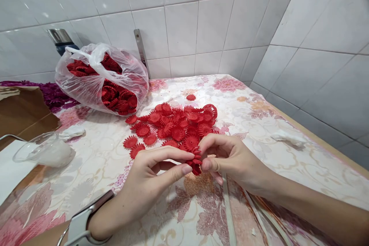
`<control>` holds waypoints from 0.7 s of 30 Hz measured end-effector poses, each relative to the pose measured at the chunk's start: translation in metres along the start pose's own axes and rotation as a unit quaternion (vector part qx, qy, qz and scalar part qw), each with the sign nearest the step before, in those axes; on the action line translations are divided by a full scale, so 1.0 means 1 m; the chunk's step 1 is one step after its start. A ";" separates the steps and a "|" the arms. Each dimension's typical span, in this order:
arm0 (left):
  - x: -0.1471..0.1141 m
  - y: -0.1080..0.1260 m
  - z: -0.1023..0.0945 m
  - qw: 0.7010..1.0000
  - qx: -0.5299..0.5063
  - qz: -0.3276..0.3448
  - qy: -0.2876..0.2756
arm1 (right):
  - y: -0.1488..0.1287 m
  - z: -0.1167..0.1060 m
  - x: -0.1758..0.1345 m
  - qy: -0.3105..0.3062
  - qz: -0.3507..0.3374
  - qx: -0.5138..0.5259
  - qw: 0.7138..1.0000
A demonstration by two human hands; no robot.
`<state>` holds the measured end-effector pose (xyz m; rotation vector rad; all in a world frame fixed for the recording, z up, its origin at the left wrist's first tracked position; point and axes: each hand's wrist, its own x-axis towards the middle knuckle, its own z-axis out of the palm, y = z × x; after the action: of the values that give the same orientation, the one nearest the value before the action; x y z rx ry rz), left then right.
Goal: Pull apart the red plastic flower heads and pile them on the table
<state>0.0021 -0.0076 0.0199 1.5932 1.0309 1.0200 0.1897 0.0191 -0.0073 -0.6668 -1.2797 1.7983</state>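
Note:
Between my two hands is a small red fabric flower (196, 166), held just above the table in front of the pile. My left hand (157, 171) pinches its left side with thumb and forefinger. From the right, my right hand (230, 159) closes its fingertips on the opposite edge. The fingers partly cover the flower, so its full shape is hidden. Behind it spreads a heap of red fabric flowers (178, 125) with fringed, petal-like rims. One loose red flower (190, 97) lies apart, farther back.
A clear plastic bag (86, 96) of red flowers stands back left, before a dark bottle (62, 40). Purple flowers (54, 96), a cardboard box (25, 113) and a clear plastic cup (49, 152) with whitish contents are at left. Crumpled white tissue (288, 137) lies right. Tiled walls border the table.

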 end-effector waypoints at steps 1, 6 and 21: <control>0.000 0.000 0.000 1.000 0.005 0.000 0.000 | -0.001 0.000 0.000 0.003 -0.001 -0.010 1.000; -0.001 -0.004 0.002 0.999 0.037 0.006 0.008 | -0.009 0.006 -0.003 0.024 -0.033 -0.131 0.991; 0.006 -0.004 0.006 0.991 -0.057 -0.104 0.057 | -0.010 0.011 -0.004 0.007 -0.002 -0.176 0.984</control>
<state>0.0091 -0.0032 0.0159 1.3171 1.1691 1.0173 0.1859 0.0119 0.0058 -0.8659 -1.6072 1.5730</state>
